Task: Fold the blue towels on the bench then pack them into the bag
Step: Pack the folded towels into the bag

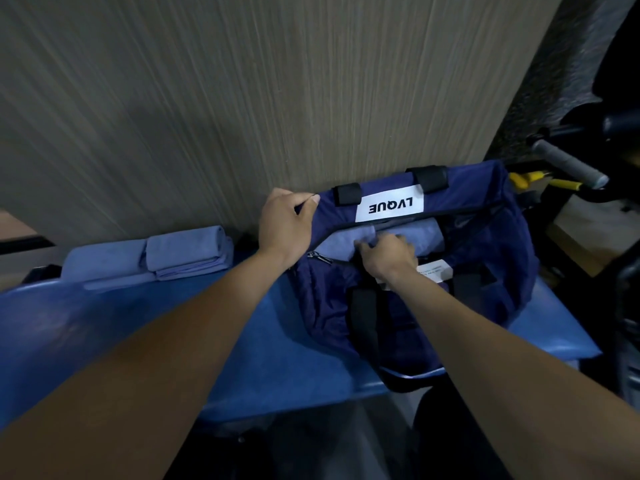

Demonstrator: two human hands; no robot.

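A navy duffel bag (485, 237) with a white LVQUE label lies open on the blue bench (270, 341), against the wall. My left hand (285, 221) grips the bag's far rim at its left end and holds the opening up. My right hand (389, 256) reaches into the opening, its fingers curled on a folded light-blue towel (346, 239) that sits inside the bag. Two more folded light-blue towels (187, 252) lie side by side on the bench at the left, against the wall.
A wood-grain wall panel (242, 98) rises right behind the bench. Gym equipment with a grey handle (568, 164) and yellow parts stands at the right, past the bag. The bag's black strap (363, 317) hangs over the bench's front edge.
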